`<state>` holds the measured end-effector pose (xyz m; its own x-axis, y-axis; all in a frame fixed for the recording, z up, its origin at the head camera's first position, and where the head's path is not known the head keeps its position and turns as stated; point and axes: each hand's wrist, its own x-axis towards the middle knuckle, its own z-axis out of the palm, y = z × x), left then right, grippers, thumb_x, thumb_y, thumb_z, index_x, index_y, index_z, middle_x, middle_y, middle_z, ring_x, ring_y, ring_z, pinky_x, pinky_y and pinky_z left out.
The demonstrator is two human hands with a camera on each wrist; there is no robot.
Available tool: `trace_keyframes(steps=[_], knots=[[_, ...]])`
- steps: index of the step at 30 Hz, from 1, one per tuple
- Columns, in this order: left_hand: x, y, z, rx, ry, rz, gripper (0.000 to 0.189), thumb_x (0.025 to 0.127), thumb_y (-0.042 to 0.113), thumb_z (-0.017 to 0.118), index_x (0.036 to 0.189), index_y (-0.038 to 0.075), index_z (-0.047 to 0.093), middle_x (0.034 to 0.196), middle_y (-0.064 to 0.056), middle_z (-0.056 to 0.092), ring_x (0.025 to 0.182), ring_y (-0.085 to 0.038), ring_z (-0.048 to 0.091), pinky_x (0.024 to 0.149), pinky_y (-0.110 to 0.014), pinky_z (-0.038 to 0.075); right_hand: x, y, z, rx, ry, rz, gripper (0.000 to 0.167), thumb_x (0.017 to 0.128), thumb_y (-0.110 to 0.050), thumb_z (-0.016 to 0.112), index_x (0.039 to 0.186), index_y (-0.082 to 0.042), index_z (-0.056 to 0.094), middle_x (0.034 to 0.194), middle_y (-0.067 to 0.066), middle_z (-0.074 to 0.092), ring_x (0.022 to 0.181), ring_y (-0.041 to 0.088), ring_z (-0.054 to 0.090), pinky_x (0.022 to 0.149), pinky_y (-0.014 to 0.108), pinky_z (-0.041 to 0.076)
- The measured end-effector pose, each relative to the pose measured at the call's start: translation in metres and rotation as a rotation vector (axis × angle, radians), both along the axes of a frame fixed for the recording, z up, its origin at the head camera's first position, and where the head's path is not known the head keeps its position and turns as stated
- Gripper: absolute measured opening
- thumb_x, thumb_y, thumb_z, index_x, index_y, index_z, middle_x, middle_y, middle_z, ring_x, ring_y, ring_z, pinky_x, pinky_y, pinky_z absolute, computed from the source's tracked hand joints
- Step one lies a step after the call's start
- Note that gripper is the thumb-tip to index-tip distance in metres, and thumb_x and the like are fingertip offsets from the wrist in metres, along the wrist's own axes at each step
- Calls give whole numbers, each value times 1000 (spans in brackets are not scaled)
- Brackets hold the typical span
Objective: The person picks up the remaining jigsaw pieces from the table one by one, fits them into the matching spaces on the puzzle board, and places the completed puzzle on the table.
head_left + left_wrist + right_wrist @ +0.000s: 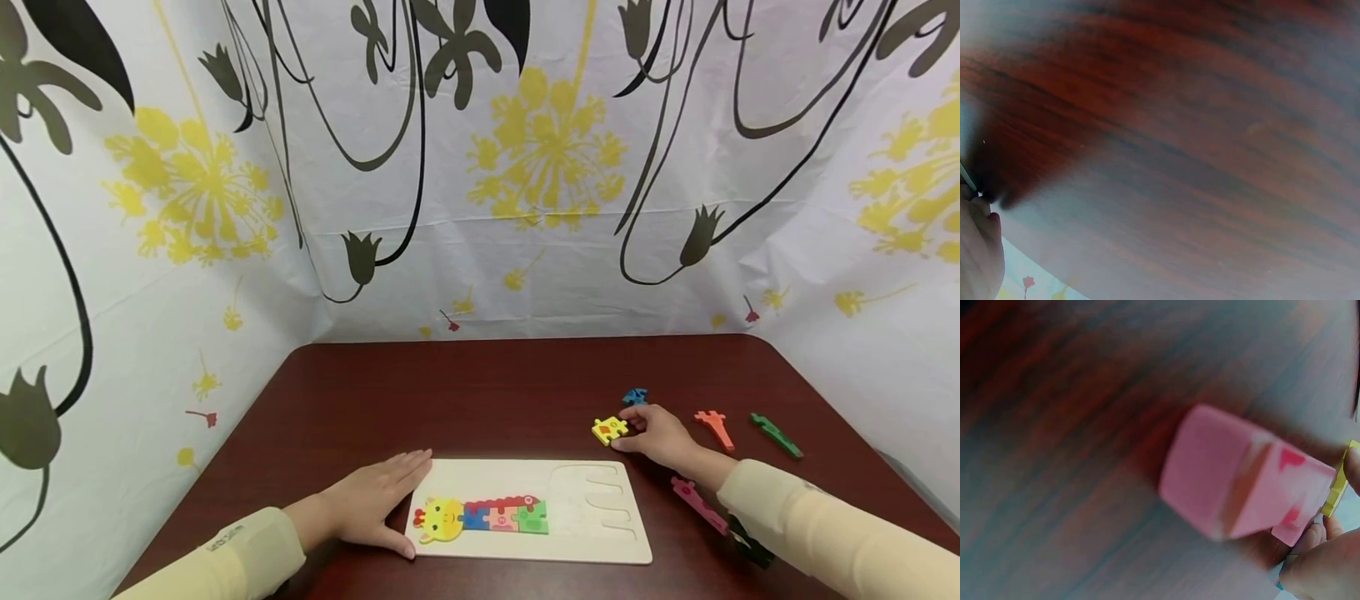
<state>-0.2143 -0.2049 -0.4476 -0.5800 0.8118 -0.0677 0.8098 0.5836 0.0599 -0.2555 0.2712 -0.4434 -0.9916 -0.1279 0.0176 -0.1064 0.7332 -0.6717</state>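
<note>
A pale wooden puzzle board (585,546) lies on the table. Set in it are a yellow giraffe head (442,521) and blue (475,517), pink (502,518) and green (533,518) body pieces with a red mane edge. My left hand (375,502) rests across the board's left end, fingers extended along the corner and thumb at the near edge. Beyond the board's far right corner, my right hand (660,437) pinches a yellow puzzle piece (610,430) between thumb and fingers. That yellow piece (1337,487) also shows at the fingers in the right wrist view.
Just behind the right hand lies a blue piece (634,396). Further right are an orange leg piece (716,429) and a green one (776,435). A pink leg piece (699,505) and a dark piece (750,546) sit by the right sleeve, which partly covers the dark one.
</note>
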Motion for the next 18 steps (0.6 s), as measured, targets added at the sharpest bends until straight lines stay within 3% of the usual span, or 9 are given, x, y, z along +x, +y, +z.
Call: trace_keyframes(steps=[18], knots=[[0, 1, 0, -10, -11, 15, 112, 79, 83, 43, 155, 5, 18, 160, -10, 18, 145, -24, 21, 112, -44, 27, -1, -4, -1, 26, 33, -10, 48, 80, -22, 82, 115, 5, 64, 110, 21, 58, 96, 34, 55, 82, 50, 49]])
